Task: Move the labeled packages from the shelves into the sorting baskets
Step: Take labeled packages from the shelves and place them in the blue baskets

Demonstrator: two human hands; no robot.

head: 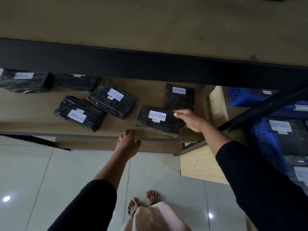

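1. Bare feet (143, 204) on glossy white tile floor (41, 180); black sleeves on both arms.
2. Left hand (127, 141) hangs at shelf edge, fingers loosely curled, holding nothing.
3. Right hand (191, 120) touches the right end of the nearest package (156, 120), fingers extended; actual grip unclear.
4. Packages: black wrap, white "RETURN" labels, six lying on the wooden shelf (150, 90).
5. Blue baskets (260, 137) to the right, holding labeled packages.

Six black packages (157, 120) on shelf, perhaps two blue baskets (241, 96)
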